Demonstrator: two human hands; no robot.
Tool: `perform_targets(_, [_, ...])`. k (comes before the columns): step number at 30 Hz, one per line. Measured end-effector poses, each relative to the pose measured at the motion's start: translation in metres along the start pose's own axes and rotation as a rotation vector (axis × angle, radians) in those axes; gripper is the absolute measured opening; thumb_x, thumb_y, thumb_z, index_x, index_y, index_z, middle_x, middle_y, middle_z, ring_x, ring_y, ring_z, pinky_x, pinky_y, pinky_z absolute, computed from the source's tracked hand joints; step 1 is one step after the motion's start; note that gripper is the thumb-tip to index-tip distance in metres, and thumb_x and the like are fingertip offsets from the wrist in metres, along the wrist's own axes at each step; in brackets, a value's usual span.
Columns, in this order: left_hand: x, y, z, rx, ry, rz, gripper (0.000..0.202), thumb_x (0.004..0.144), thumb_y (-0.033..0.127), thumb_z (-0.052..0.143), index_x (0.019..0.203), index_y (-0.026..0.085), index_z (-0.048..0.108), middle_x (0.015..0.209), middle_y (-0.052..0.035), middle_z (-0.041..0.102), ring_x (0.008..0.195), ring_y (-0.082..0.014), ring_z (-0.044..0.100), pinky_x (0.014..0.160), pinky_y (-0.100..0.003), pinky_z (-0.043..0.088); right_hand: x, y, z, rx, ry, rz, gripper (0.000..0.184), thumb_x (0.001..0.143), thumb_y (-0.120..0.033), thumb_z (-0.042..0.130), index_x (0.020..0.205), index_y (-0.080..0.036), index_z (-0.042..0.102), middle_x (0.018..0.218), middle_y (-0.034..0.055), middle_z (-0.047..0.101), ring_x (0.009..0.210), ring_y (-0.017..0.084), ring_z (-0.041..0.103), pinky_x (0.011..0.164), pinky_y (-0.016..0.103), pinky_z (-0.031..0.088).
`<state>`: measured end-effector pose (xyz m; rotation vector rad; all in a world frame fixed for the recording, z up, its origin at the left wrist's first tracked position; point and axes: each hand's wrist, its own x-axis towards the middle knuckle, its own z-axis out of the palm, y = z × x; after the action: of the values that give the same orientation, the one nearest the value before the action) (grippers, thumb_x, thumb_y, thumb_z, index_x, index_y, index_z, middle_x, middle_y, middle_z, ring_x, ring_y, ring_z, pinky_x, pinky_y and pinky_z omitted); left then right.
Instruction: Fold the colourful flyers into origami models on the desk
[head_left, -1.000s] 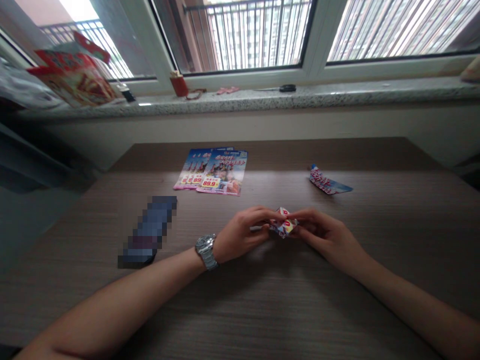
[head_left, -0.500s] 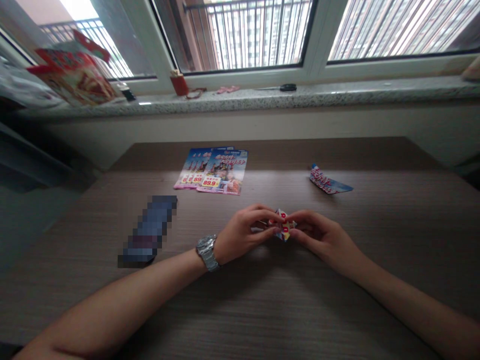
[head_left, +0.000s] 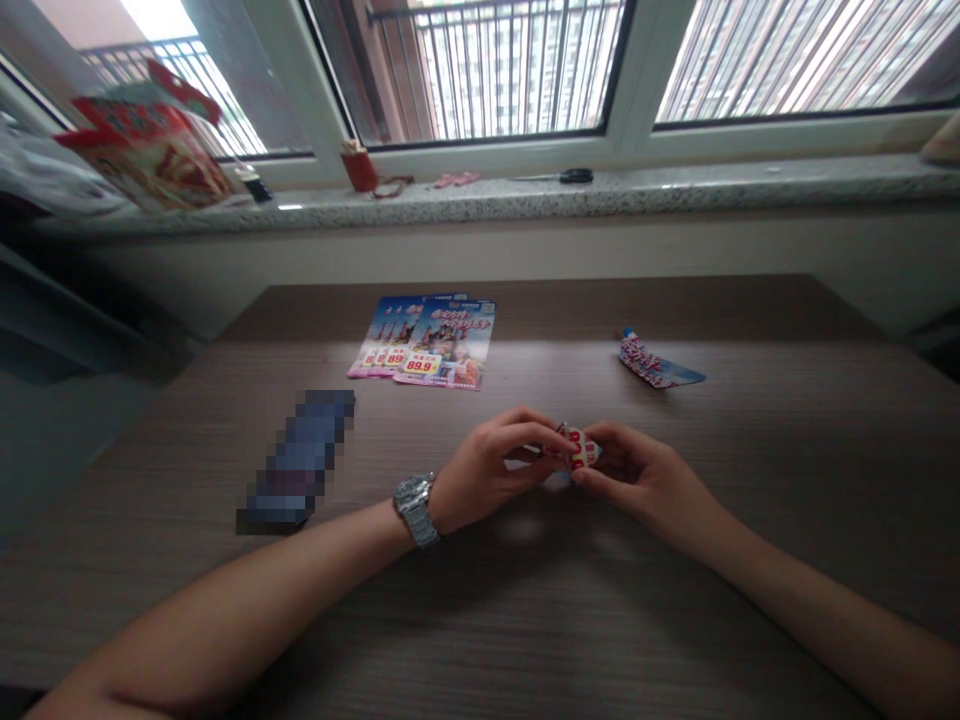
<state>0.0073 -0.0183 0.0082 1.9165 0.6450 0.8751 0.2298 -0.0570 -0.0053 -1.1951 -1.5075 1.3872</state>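
Note:
Between my hands is a small piece of folded printed paper [head_left: 583, 450], white with red figures and bits of blue. My left hand [head_left: 499, 460], with a metal watch [head_left: 416, 508] on its wrist, pinches the paper's left side between thumb and fingers. On the other side, my right hand [head_left: 637, 465] grips the paper's right edge with thumb and forefinger. Fingers cover part of the paper, so its full shape is hidden. Beyond my right hand lies a folded paper piece [head_left: 654, 365], blue with red and white print.
Several printed flyers [head_left: 450, 345] overlap toward the back of the brown table [head_left: 465, 620]. A pixelated dark phone-like object [head_left: 300, 460] lies left. On the granite sill [head_left: 637, 195] are dark-handled scissors [head_left: 576, 175], a red-brown case [head_left: 358, 168] and a red food bag [head_left: 150, 150].
The folded paper has turned in my fingers and shifted slightly right, showing larger red figures. My fingers have moved a little; the other things stay put.

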Motion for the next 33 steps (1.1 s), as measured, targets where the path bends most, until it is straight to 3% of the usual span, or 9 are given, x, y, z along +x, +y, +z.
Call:
perform_targets(3, [-0.0006,-0.0001,0.0001,-0.029,-0.011,-0.032,0.021,0.095,0.025,0.061,0.113,0.017,0.069,0.111,-0.009,0.063,0.094,-0.0138,0.068,0.083,-0.025,0.061,-0.0004,-0.0006,0.0002,-0.031,0.005,-0.013,0.028,0.081,-0.037,0.074,0.104,-0.024,0.064,0.096,0.0026,0.075,0.087,0.02,0.072,0.078,0.031,0.059])
perform_targets(6, [-0.0015,0.0,-0.0001,-0.092,0.015,-0.097,0.039,0.094,0.028,0.064,0.131,0.019,0.057,0.107,-0.0075,0.067,0.091,-0.0142,0.07,0.081,-0.026,0.061,-0.0013,-0.0001,0.0013,-0.066,-0.017,-0.008,0.027,0.083,-0.038,0.072,0.104,-0.024,0.063,0.094,0.0024,0.075,0.084,0.019,0.072,0.075,0.031,0.059])
perform_targets(12, [0.0002,0.0043,-0.0031,0.048,0.0,-0.177,0.025,0.093,0.037,0.065,0.103,0.014,0.07,0.096,-0.0063,0.072,0.082,-0.0131,0.069,0.074,-0.021,0.058,-0.0044,0.0012,0.0014,-0.22,-0.073,-0.027,0.024,0.086,-0.035,0.069,0.106,-0.023,0.064,0.086,0.0003,0.073,0.073,0.016,0.069,0.066,0.026,0.054])
perform_targets(22, [0.0025,-0.0026,-0.0047,-0.069,-0.013,-0.247,0.02,0.093,0.031,0.066,0.097,0.012,0.067,0.089,-0.0054,0.073,0.079,-0.013,0.07,0.072,-0.02,0.055,-0.0013,-0.0005,-0.0026,-0.274,0.002,-0.058,0.021,0.089,-0.032,0.066,0.107,-0.022,0.067,0.088,0.0019,0.073,0.076,0.017,0.066,0.067,0.028,0.051])
perform_targets(27, [0.0017,-0.0009,-0.0046,-0.074,-0.006,-0.261,0.022,0.094,0.034,0.064,0.096,0.012,0.065,0.089,-0.0065,0.073,0.08,-0.0142,0.071,0.072,-0.022,0.056,-0.0022,-0.0028,-0.0031,-0.256,-0.049,-0.036,0.025,0.091,-0.041,0.063,0.106,-0.021,0.07,0.094,0.0039,0.075,0.082,0.02,0.069,0.073,0.03,0.052])
perform_targets(33, [0.0007,0.002,-0.0016,-0.049,-0.024,-0.237,0.019,0.093,0.031,0.064,0.097,0.012,0.065,0.089,-0.006,0.072,0.078,-0.0131,0.07,0.069,-0.02,0.055,-0.002,-0.0028,-0.0057,-0.325,-0.052,-0.04,0.024,0.092,-0.04,0.062,0.101,-0.022,0.073,0.093,0.0032,0.077,0.081,0.02,0.069,0.07,0.029,0.05])
